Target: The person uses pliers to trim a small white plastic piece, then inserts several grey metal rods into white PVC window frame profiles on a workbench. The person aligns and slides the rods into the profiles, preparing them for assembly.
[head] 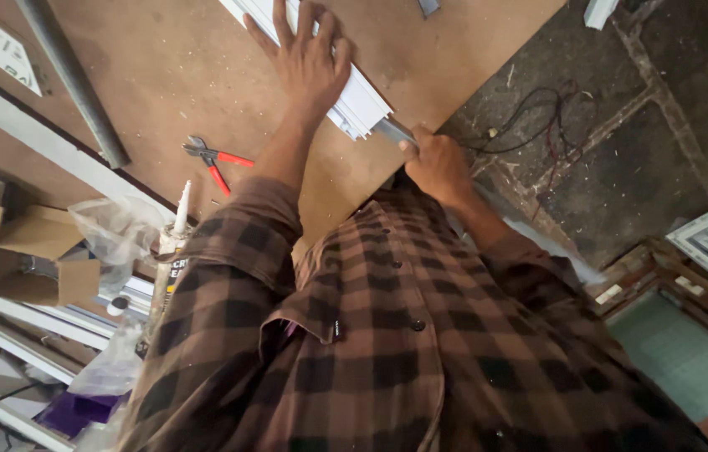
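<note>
Head camera footage looked straight down over a person in a brown and black checked shirt (387, 351), standing at a brown hardboard workbench (161, 84). A white ribbed plastic window profile (358, 105) lay diagonally on the bench, running from the top edge of the frame down to a cut end near the bench's edge; its face showed several parallel ridges and grooves. A narrower grey metal strip (393, 131) stuck out of that cut end.

The left hand (312, 63) lay flat on top of the profile, fingers spread wide and pressing down rather than curled around it. The right hand (438, 167) was closed in a fist about the near end of the grey strip, just beyond the profile's end.

The profile's far end was cut off by the top of the frame, so its full length could not be seen. How far the strip reached inside the profile was hidden, and the right fist covered the strip's near end.

Red-handled pliers (218, 161) lay on the bench to the left of the left forearm, well apart from the profile. A sealant cartridge (168, 259) with a white nozzle stood beside the left sleeve, near cardboard boxes (19, 243) and a grey pipe (78, 84).
</note>
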A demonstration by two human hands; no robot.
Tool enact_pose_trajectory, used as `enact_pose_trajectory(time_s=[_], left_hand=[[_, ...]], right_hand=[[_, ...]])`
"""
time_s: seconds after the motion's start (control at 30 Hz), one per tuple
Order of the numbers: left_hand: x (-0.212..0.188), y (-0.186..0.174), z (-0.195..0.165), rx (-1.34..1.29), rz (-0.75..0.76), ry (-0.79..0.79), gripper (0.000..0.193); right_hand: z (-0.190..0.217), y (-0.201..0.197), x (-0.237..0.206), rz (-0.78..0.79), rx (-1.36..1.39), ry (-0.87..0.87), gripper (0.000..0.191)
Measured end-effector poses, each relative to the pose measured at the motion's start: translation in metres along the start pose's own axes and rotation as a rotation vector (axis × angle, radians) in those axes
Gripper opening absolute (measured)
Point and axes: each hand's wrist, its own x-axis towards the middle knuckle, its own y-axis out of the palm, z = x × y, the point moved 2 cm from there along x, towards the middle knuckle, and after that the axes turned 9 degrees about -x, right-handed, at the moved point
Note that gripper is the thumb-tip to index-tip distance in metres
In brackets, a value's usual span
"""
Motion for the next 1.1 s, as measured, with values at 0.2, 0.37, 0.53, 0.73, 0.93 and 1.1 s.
enact_pose_trajectory(time_s=[0.2, 0.37, 0.53, 0.73, 0.93, 1.1], left_hand=[[0.002, -0.003, -0.005, -0.053, -0.065, -0.040, 0.027], [0.003, -0.007, -0.009, -0.262, -0.215, -0.262, 0.069], [0.030, -0.036, -0.003, -0.603, -0.384, -0.352, 0.134], [0.056, -0.094, -0.004, -0.598, -0.500, -0.521, 0.142], [0.053, -0.119, 0.017, -1.179, -0.343, -0.669, 0.099], [0.045, -0.134, 0.038, -1.584, -0.209, -0.860, 0.065]], right_hand=[[0.010, -0.031, 0.003, 0.054, -0.034, -0.029, 0.028], [0.024, -0.045, -0.009, 0.041, 0.043, -0.010, 0.027], [0.044, -0.074, -0.008, -0.094, 0.072, -0.166, 0.029], [0.076, -0.113, -0.001, -0.096, 0.035, -0.245, 0.027], [0.104, -0.132, -0.006, -0.139, 0.031, -0.378, 0.023], [0.115, -0.145, -0.012, -0.158, 0.142, -0.452, 0.021]])
